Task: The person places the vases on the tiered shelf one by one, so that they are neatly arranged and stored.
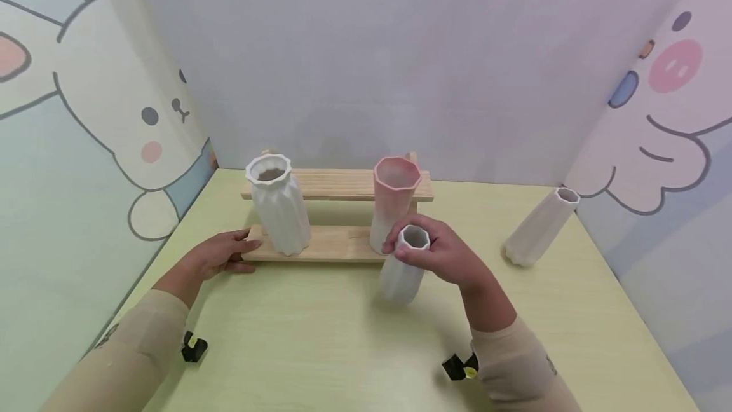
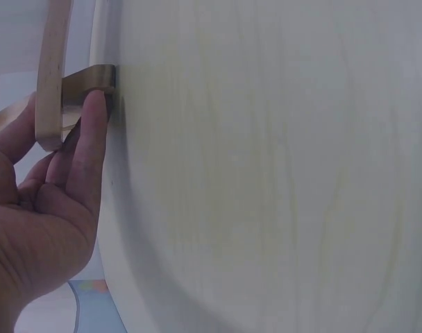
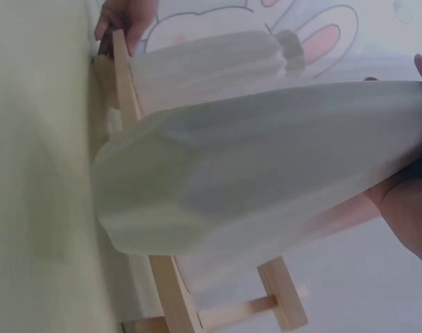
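My right hand (image 1: 443, 250) grips a plain white faceted vase (image 1: 402, 278) round its neck, in front of the right end of a two-tier wooden rack (image 1: 337, 243). In the right wrist view this vase (image 3: 218, 166) tilts, its base apart from the table. The left hand (image 1: 223, 254) holds the left end of the rack's lower tier, thumb on top and fingers beneath; the left wrist view shows the fingers under the wooden edge (image 2: 51, 90). A white fluted vase (image 1: 281, 215) stands on the lower tier at left, and a pink-to-white vase (image 1: 394, 177) at right, partly hidden by my right hand.
Another slim white vase (image 1: 540, 227) stands on the table (image 1: 286, 336) at the right. Behind the rack rises a pale backdrop wall (image 1: 366, 68), with cartoon-printed side panels (image 1: 86, 145) at the left and right.
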A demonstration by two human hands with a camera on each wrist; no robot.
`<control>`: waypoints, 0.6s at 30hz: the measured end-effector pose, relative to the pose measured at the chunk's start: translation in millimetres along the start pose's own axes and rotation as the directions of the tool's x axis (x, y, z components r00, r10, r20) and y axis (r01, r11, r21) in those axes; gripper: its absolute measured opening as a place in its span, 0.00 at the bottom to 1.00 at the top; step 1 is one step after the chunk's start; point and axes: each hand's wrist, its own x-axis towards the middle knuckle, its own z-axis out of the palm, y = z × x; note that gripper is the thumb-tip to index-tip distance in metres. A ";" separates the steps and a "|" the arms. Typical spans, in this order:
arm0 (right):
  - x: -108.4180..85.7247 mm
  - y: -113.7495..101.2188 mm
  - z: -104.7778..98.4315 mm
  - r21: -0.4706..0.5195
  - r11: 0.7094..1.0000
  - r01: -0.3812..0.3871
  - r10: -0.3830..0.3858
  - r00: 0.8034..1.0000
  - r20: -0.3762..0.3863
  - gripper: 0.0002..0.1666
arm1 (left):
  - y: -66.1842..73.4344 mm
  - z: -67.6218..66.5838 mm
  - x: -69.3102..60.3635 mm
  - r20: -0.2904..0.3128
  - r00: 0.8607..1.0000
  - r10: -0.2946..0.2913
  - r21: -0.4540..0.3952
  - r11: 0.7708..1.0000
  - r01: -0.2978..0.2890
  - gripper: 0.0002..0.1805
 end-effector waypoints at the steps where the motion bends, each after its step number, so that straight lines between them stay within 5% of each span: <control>1: 1.9 0.7 5.3 0.001 1.000 0.002 -0.002 1.000 -0.008 0.08 | 0.5 -0.4 0.1 -0.001 1.000 0.001 0.005 1.000 -0.001 0.50; 8: 20.8 1.9 34.2 -0.033 0.999 -0.040 0.039 0.999 -0.034 0.05 | -2.1 0.3 2.1 -0.002 1.000 0.005 0.009 1.000 -0.005 0.49; 18: 66.4 -17.9 46.9 -0.152 0.976 -0.156 0.148 0.987 -0.065 0.06 | 0.4 0.8 -0.2 -0.006 1.000 0.000 0.012 1.000 0.000 0.50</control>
